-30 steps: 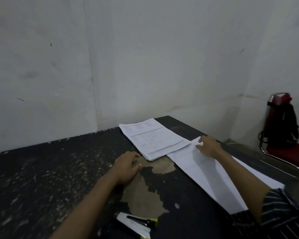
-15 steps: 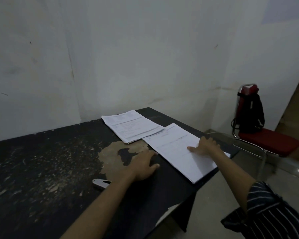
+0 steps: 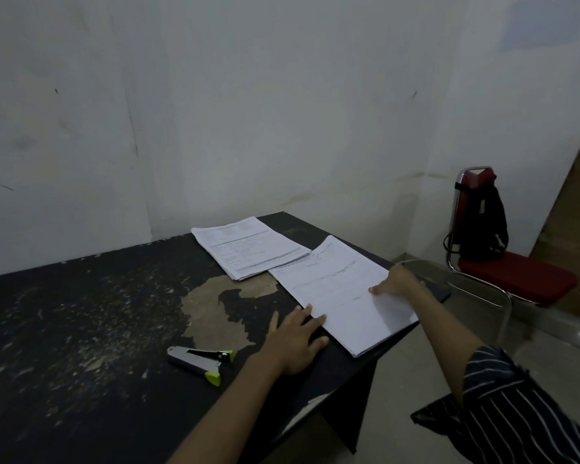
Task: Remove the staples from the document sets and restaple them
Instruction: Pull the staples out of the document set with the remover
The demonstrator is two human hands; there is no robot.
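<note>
Two white document sets lie on the dark table (image 3: 81,329). The far document stack (image 3: 248,246) sits near the wall. The near document set (image 3: 342,296) lies by the table's right edge, its near corner over the edge. My right hand (image 3: 397,283) holds the near set at its right edge, thumb on top and fingers hidden. My left hand (image 3: 295,339) lies flat on the table, fingertips touching the set's left edge. A grey stapler (image 3: 200,360) with lime-green tips lies left of my left wrist.
A worn pale patch (image 3: 208,306) marks the table between the stapler and the papers. White walls stand close behind the table. A red chair (image 3: 516,279) with a black backpack (image 3: 482,226) stands to the right, past the table's edge.
My right hand slid from the middle of the near set to its right edge. My left hand moved closer to the set's left edge. The near set shifted slightly.
</note>
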